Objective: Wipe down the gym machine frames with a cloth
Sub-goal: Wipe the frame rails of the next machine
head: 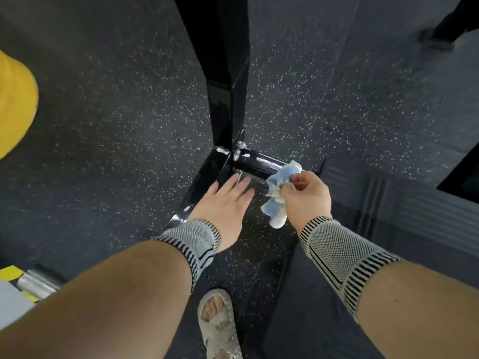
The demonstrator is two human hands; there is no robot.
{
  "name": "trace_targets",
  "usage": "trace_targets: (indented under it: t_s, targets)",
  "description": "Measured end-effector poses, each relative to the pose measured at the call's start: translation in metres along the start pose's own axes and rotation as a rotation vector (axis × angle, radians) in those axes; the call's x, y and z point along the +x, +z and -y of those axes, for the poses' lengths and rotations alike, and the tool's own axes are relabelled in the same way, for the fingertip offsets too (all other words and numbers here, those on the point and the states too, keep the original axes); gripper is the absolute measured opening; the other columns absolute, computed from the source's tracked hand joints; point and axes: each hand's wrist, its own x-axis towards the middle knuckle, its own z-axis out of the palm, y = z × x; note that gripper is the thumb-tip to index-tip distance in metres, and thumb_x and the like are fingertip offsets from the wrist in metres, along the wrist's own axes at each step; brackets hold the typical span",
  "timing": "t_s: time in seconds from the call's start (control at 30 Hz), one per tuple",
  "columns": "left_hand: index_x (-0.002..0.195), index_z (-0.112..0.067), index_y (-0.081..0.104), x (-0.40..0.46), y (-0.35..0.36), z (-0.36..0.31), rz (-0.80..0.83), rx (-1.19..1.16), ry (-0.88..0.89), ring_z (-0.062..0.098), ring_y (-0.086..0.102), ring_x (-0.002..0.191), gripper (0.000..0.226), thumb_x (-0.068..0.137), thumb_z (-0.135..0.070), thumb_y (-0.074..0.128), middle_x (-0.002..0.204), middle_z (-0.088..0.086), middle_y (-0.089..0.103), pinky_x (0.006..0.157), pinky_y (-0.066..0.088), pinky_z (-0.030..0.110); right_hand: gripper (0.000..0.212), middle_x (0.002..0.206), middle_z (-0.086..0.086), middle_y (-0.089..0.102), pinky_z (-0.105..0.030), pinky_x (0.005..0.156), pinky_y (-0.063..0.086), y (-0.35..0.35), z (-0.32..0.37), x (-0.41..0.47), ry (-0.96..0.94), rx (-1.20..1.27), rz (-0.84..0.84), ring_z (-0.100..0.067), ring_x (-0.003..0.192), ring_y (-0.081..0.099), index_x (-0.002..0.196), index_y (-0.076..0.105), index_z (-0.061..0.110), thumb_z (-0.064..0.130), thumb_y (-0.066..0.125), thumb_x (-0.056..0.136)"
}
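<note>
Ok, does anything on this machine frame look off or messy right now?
Yes: whitish smears sit on the glossy black metal frame, around the joint where the upright meets its base. They look like unwiped residue or foam. The right hand grips the crumpled blue and white cloth against the short black side peg.

yellow object [15, 104]: cut by left edge | black upright [220, 60]: top out of frame | sandal [220, 330]: heel cut off

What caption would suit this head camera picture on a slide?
Right hand presses a crumpled blue-and-white cloth to a black gym machine frame's round bar; left hand hovers open.
</note>
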Motion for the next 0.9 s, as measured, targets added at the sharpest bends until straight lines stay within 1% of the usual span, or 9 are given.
trace_targets:
  t_s: [0.07, 0.2, 0.3, 0.37, 0.5, 0.63, 0.7, 0.8, 0.9]
  targets:
    - [0.154, -0.021, 0.0, 0.018, 0.009, 0.014, -0.006, 0.019, -0.038, 0.016, -0.018, 0.146, 0.073, 0.096, -0.019, 0.043, 0.16, -0.006, -0.016, 0.119, -0.002, 0.043, 0.013, 0.09, 0.008, 0.062, -0.029, 0.077, 0.054, 0.015, -0.004, 0.018, -0.05, -0.071, -0.013, -0.011, 0.082, 0.061, 0.102, 0.061, 0.02, 0.015, 0.061, 0.09]
    - [0.154, -0.018, -0.003, 0.04, 0.024, 0.03, 0.01, 0.066, -0.073, 0.017, -0.017, 0.147, 0.071, 0.097, -0.025, 0.039, 0.16, -0.004, -0.017, 0.12, 0.001, 0.044, 0.018, 0.106, 0.001, 0.059, -0.016, 0.062, 0.039, 0.028, -0.006, 0.054, -0.233, -0.31, -0.12, -0.008, 0.076, 0.052, 0.109, 0.061, 0.016, 0.016, 0.057, 0.092]
    - [0.153, -0.015, -0.009, 0.047, 0.037, 0.034, 0.046, 0.122, -0.045, 0.018, -0.019, 0.147, 0.071, 0.099, -0.031, 0.034, 0.16, -0.001, -0.02, 0.121, 0.0, 0.046, 0.023, 0.109, -0.001, 0.044, -0.019, 0.073, 0.035, 0.027, -0.011, 0.072, -0.303, -0.465, -0.169, -0.012, 0.085, 0.046, 0.116, 0.059, 0.013, 0.014, 0.051, 0.094]
    - [0.152, -0.014, -0.011, 0.049, 0.046, 0.038, 0.052, 0.175, -0.022, 0.019, -0.021, 0.146, 0.071, 0.099, -0.039, 0.028, 0.159, 0.001, -0.022, 0.12, -0.003, 0.047, 0.025, 0.109, -0.003, 0.041, -0.024, 0.083, 0.042, 0.026, -0.019, 0.082, -0.345, -0.567, -0.161, -0.019, 0.098, 0.049, 0.118, 0.059, 0.007, 0.011, 0.052, 0.094]
    - [0.153, -0.014, -0.006, 0.051, 0.054, 0.047, -0.045, 0.187, 0.019, 0.018, -0.019, 0.147, 0.073, 0.098, -0.048, 0.025, 0.159, 0.003, -0.022, 0.12, -0.004, 0.045, 0.031, 0.131, -0.015, 0.041, -0.036, 0.102, 0.042, 0.033, -0.04, 0.098, -0.354, -0.807, 0.051, -0.029, 0.116, 0.045, 0.12, 0.055, -0.004, 0.001, 0.054, 0.089]
    - [0.153, -0.014, -0.004, 0.059, 0.054, 0.052, -0.122, 0.156, -0.035, 0.018, -0.019, 0.147, 0.074, 0.095, -0.052, 0.024, 0.159, 0.004, -0.022, 0.119, -0.008, 0.044, 0.059, 0.153, -0.024, 0.017, -0.044, 0.119, 0.016, 0.063, -0.046, 0.094, -0.486, -1.252, 0.246, -0.037, 0.142, 0.016, 0.143, 0.029, -0.004, 0.021, 0.05, 0.093]
    - [0.153, -0.015, -0.002, 0.063, 0.056, 0.052, -0.129, 0.14, -0.041, 0.018, -0.019, 0.146, 0.075, 0.095, -0.054, 0.023, 0.159, 0.003, -0.021, 0.119, -0.008, 0.044, 0.076, 0.157, -0.025, 0.001, -0.047, 0.12, 0.009, 0.079, -0.05, 0.095, -0.563, -1.262, 0.228, -0.038, 0.145, 0.004, 0.149, 0.01, -0.004, 0.025, 0.051, 0.092]
    - [0.153, -0.017, -0.001, 0.063, 0.057, 0.052, -0.123, 0.134, -0.03, 0.018, -0.021, 0.146, 0.075, 0.094, -0.055, 0.023, 0.159, 0.002, -0.021, 0.119, -0.008, 0.045, 0.087, 0.158, -0.018, -0.001, -0.046, 0.12, 0.011, 0.083, -0.057, 0.098, -0.655, -1.189, 0.228, -0.035, 0.146, 0.005, 0.151, 0.002, 0.003, 0.024, 0.057, 0.087]
    - [0.153, -0.017, 0.001, 0.064, 0.056, 0.052, -0.128, 0.127, -0.026, 0.018, -0.02, 0.146, 0.074, 0.094, -0.055, 0.023, 0.159, 0.002, -0.02, 0.119, -0.008, 0.047, 0.082, 0.159, -0.019, 0.0, -0.045, 0.12, 0.011, 0.065, -0.067, 0.093, -0.564, -1.254, 0.232, -0.035, 0.145, 0.008, 0.151, -0.001, 0.003, 0.016, 0.052, 0.09]
